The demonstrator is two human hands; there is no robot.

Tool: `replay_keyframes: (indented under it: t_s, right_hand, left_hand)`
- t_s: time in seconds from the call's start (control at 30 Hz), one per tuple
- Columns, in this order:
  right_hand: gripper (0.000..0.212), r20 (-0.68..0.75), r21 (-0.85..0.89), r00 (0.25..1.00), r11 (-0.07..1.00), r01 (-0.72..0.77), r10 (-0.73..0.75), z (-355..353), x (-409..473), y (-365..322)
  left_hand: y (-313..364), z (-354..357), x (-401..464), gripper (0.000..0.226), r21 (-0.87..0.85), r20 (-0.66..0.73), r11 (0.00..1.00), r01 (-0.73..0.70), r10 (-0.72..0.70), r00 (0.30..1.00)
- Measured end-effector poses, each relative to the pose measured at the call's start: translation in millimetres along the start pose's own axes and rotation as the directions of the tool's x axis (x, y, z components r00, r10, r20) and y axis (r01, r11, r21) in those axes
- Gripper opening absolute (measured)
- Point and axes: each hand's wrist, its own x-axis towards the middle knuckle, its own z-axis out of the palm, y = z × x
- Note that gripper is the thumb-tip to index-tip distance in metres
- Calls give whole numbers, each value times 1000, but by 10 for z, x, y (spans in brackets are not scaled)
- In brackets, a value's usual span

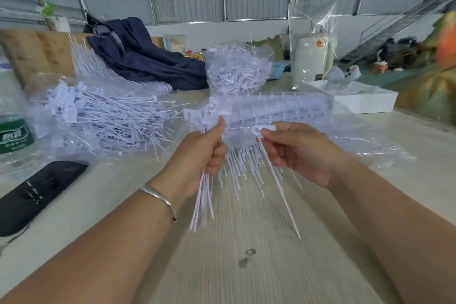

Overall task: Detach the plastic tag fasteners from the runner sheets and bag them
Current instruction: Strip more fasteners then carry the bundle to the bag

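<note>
While the runner sheet (271, 111) lies across the middle of the table (259, 242), just past both hands at about twelve o'clock from them, the detaching step looks well under way. The person's left hand (204, 153) is curled round a bundle of freed fasteners (203, 195), thumb up, their thin tails hanging toward six o'clock. The right hand (296, 148) pinches a single fastener (265, 129) by its flat head between thumb and fingertips, its long tail slanting down toward five o'clock. Whether that head is already free of the sheet I cannot tell; the picture is smeared there.

At nine o'clock from the hands a loose heap of fasteners (103, 116) lies on clear plastic film. At twelve o'clock, farther back, a clear bag (237, 69) stands stuffed with them, and a taller clear bag (313, 39) stands at about one o'clock.

My guess is that the next move calls for passing the single piece into the left-hand bundle, heads level and tails together, then reaching back to the sheet for the next head. Bagging seems to wait until the fist is full. The thin tails look springy, so a loose grip could let them fan out.
</note>
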Motion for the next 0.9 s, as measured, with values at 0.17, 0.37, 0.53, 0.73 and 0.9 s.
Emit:
replay_keyframes:
  t_s: [0.17,0.37,0.53,0.73,0.9]
  right_hand:
    - [11,19,84,999,996,33,-34,54,-39,-61]
    - [23,-130,-148,970,971,185,-205,124,-53,-34]
    - [21,-177,-292,924,915,279,-338,191,-53,5]
    - [50,-97,-153,986,981,122,-138,280,-77,-4]
    - [85,226,18,972,997,-75,69,392,-121,40]
  left_hand:
    - [13,134,-73,38,-276,9,955,107,-109,994]
    - [5,268,-173,37,-283,140,947,153,-117,983]
    - [10,230,-141,37,-219,219,955,200,-152,964]
    - [54,163,-90,45,-383,229,906,181,-97,969]
    - [63,119,-61,52,-574,123,814,90,-23,992]
